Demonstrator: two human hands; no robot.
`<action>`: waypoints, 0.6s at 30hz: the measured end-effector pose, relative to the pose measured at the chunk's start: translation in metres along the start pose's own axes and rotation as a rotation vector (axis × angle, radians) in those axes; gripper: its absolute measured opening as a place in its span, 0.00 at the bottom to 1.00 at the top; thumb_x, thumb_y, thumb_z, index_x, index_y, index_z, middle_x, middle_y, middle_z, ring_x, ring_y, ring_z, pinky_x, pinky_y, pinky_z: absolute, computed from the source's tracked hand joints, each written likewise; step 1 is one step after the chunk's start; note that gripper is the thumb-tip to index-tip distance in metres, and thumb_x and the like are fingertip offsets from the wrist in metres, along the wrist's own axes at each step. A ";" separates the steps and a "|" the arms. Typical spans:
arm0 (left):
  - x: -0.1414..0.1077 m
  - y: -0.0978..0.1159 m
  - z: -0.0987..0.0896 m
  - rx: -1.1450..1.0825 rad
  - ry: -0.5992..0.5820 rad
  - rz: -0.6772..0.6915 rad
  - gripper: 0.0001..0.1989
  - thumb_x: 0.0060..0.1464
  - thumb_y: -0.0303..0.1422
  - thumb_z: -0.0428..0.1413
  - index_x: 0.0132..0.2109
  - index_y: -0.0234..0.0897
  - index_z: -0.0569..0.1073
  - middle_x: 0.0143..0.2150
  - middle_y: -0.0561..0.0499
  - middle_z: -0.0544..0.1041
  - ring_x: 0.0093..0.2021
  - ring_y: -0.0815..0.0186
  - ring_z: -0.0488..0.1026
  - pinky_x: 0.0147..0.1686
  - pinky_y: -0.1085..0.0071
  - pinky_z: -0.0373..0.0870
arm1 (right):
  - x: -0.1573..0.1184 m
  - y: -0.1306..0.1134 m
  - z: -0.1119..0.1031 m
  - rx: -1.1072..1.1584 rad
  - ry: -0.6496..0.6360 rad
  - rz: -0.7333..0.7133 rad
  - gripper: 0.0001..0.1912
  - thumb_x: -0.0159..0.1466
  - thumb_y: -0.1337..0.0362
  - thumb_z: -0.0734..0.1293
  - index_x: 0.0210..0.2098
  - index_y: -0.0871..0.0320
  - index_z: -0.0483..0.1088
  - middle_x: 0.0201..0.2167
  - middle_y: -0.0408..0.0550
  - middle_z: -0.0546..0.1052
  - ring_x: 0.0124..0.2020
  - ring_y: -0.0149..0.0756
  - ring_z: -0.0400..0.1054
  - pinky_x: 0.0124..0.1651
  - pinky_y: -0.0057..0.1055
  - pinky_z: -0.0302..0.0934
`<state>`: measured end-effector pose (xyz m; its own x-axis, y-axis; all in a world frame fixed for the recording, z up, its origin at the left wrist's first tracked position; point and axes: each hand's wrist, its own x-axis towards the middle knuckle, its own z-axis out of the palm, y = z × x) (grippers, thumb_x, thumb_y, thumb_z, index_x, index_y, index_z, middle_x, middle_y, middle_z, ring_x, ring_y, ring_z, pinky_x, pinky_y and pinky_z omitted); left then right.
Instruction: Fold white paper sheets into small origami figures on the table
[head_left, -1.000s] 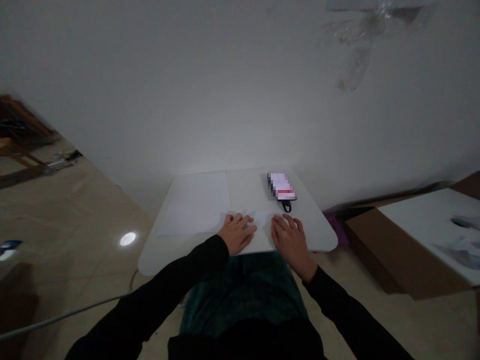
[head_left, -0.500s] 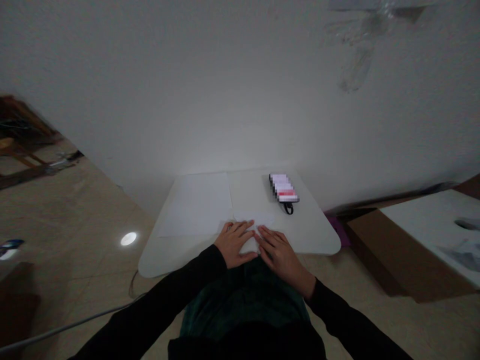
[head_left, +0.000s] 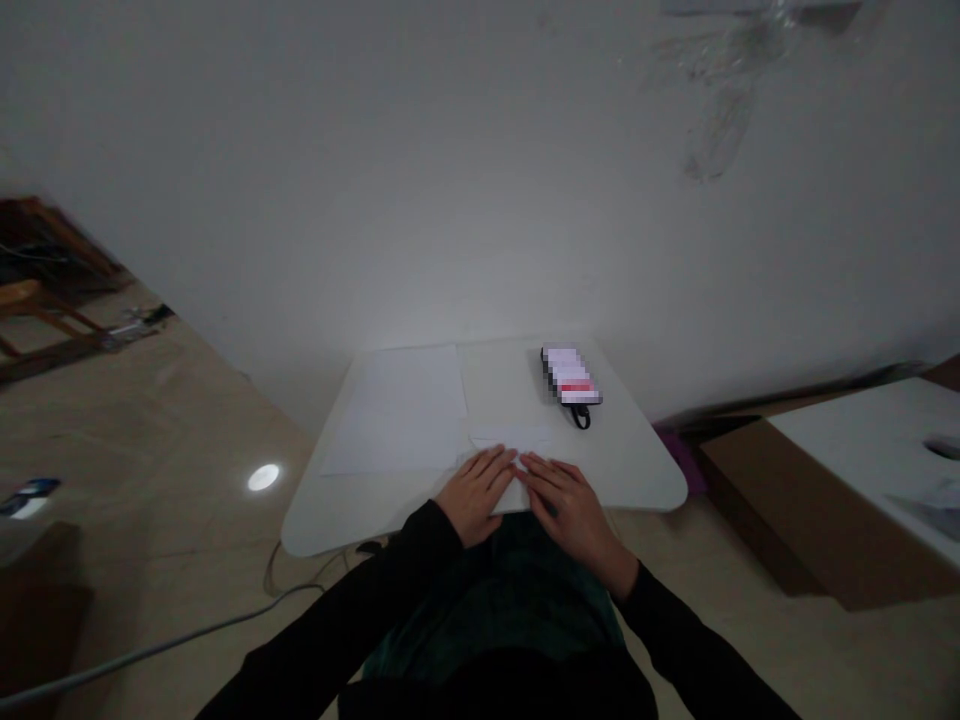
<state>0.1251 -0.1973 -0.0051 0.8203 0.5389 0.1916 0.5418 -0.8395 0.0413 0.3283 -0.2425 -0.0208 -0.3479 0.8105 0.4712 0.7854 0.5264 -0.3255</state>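
Observation:
My left hand point(head_left: 477, 494) lies with fingers stretched out on a small piece of folded white paper point(head_left: 529, 437) near the table's front edge. Beside it, my right hand point(head_left: 568, 506) presses on the same paper, its fingers also extended. The fingertips of both hands nearly meet in the middle. Much of the folded paper is hidden beneath them; its far strip and a crease line show beyond the fingers. A larger white sheet of paper point(head_left: 397, 410) rests flat on the left side of the white table point(head_left: 637, 465).
A phone with a lit, pixelated screen point(head_left: 572, 375) and a black strap loop point(head_left: 581, 416) lies at the back right. The wall point(head_left: 480, 200) rises behind the table. At right stands a brown box point(head_left: 810, 510) with a white top. A grey cable point(head_left: 187, 637) crosses the floor at left.
My left hand has drawn slightly back towards me, its thumb now lower and nearer the table's edge. More of the folded paper's far part shows. The view has shifted slightly.

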 end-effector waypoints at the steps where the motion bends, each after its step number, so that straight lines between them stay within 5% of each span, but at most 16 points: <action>1: -0.001 0.000 0.000 0.018 -0.013 0.017 0.34 0.47 0.32 0.57 0.61 0.30 0.58 0.67 0.40 0.54 0.67 0.52 0.47 0.62 0.57 0.49 | 0.000 0.000 0.000 0.002 0.002 -0.002 0.22 0.64 0.71 0.60 0.56 0.52 0.65 0.57 0.47 0.69 0.59 0.36 0.61 0.58 0.41 0.56; 7: -0.025 0.003 0.001 0.182 0.048 -0.039 0.29 0.54 0.31 0.51 0.63 0.37 0.57 0.67 0.43 0.55 0.66 0.52 0.50 0.60 0.55 0.52 | -0.009 -0.005 -0.006 0.013 0.042 -0.016 0.18 0.64 0.70 0.61 0.52 0.51 0.68 0.55 0.46 0.71 0.57 0.36 0.63 0.58 0.43 0.56; 13: -0.035 0.006 0.002 0.192 0.207 -0.104 0.26 0.56 0.37 0.52 0.60 0.34 0.64 0.63 0.40 0.62 0.63 0.51 0.57 0.59 0.53 0.55 | -0.023 -0.011 0.001 -0.051 0.102 -0.069 0.18 0.64 0.66 0.62 0.54 0.56 0.66 0.56 0.52 0.69 0.58 0.40 0.62 0.58 0.45 0.56; 18: -0.021 0.011 0.005 0.094 0.384 0.078 0.19 0.58 0.36 0.52 0.56 0.36 0.67 0.55 0.43 0.72 0.57 0.60 0.66 0.55 0.61 0.63 | -0.033 -0.017 0.014 -0.086 0.164 -0.083 0.21 0.66 0.72 0.57 0.59 0.58 0.60 0.51 0.54 0.73 0.57 0.40 0.63 0.54 0.43 0.58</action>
<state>0.1144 -0.2175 -0.0134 0.7413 0.3933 0.5439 0.5094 -0.8573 -0.0744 0.3195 -0.2751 -0.0421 -0.3305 0.7089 0.6231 0.8010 0.5599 -0.2121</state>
